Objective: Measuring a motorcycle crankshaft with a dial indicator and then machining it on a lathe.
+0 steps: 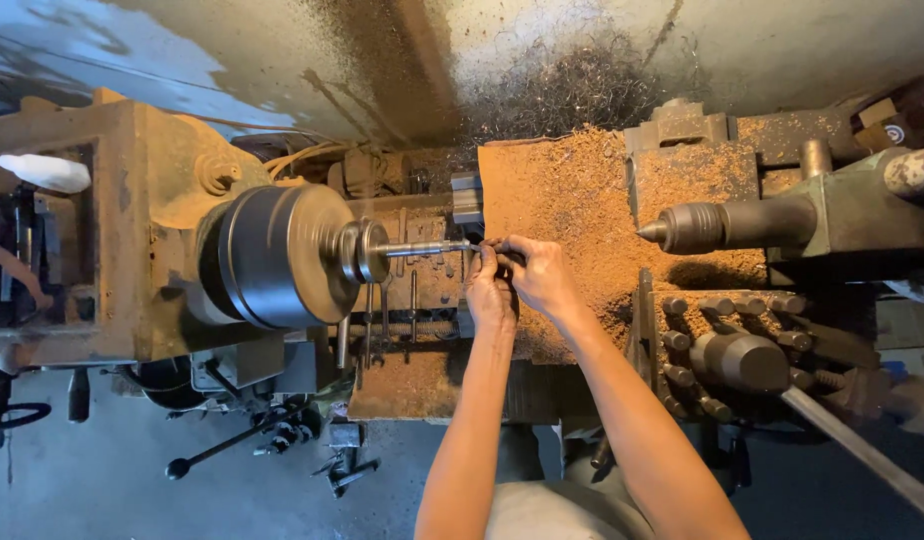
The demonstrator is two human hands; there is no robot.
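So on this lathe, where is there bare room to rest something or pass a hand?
The chip-covered flat between the chuck and the tailstock is open. It is crowded around the rod, where both hands, left and right, meet, and at the bolted tool post.

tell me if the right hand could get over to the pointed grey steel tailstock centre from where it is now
Probably yes. The right hand sits at the tip of the thin steel rod, and only the shavings-covered bed lies between it and the pointed grey steel tailstock centre; nothing blocks that gap.
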